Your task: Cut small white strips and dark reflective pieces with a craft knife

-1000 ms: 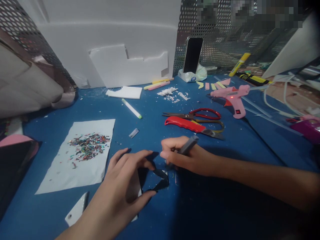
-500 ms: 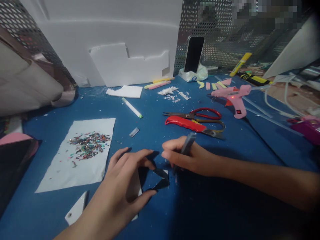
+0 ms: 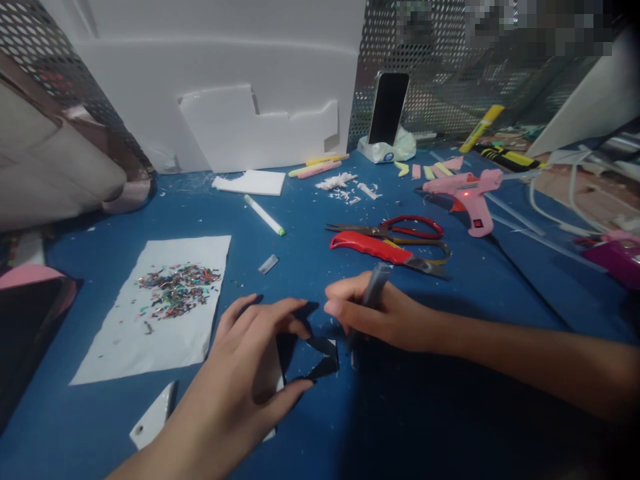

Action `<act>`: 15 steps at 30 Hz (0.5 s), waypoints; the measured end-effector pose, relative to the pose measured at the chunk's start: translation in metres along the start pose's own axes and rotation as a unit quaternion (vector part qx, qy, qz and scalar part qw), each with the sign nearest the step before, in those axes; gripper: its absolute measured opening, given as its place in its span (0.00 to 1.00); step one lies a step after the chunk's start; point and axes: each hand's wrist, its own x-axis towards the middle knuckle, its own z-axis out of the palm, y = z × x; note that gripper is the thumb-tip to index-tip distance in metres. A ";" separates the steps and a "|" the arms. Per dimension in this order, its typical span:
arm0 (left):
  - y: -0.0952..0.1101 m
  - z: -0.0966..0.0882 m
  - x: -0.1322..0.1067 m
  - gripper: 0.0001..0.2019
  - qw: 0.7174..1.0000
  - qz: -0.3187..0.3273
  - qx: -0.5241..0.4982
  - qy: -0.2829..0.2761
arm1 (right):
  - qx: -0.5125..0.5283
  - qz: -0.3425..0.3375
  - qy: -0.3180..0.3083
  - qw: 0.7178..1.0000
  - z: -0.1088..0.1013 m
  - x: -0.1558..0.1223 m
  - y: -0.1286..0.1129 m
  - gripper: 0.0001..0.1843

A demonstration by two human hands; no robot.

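My right hand (image 3: pixel 383 310) is closed around a dark grey marker pen (image 3: pixel 376 283), its lower end down by the desk and partly hidden by the fingers. Just left of it, the thumb and index finger of my left hand (image 3: pixel 253 357) hold a small white board piece with black angular edges (image 3: pixel 326 367). Most of that piece is covered by the hand, and its black tip points toward the marker. Another white cut piece with a small hole (image 3: pixel 153 419) lies beside my left wrist.
A white sheet (image 3: pixel 120 340) bearing small colourful bits lies left. Beyond my right hand are scissors (image 3: pixel 420 230), a red-handled knife (image 3: pixel 370 248) and a pink glue gun (image 3: pixel 473 197) with its light on. A phone (image 3: pixel 389 107) stands at the back, near highlighters (image 3: pixel 320 167) and white scraps (image 3: pixel 337 182).
The marker in my right hand has shifted very slightly, its upper end a little to the left. My left hand and the board piece stay in place.
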 end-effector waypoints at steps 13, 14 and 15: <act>-0.001 0.000 0.003 0.31 1.000 -0.010 0.001 -0.012 | -0.001 -0.004 0.011 1.000 0.001 -0.001 0.001 0.20; 0.000 0.000 0.003 0.31 1.000 -0.012 0.002 -0.016 | 0.003 -0.006 0.004 1.000 0.001 -0.001 0.001 0.21; -0.001 0.000 0.003 0.32 1.000 -0.011 0.001 -0.016 | 0.005 -0.008 0.006 1.000 0.001 -0.001 0.001 0.21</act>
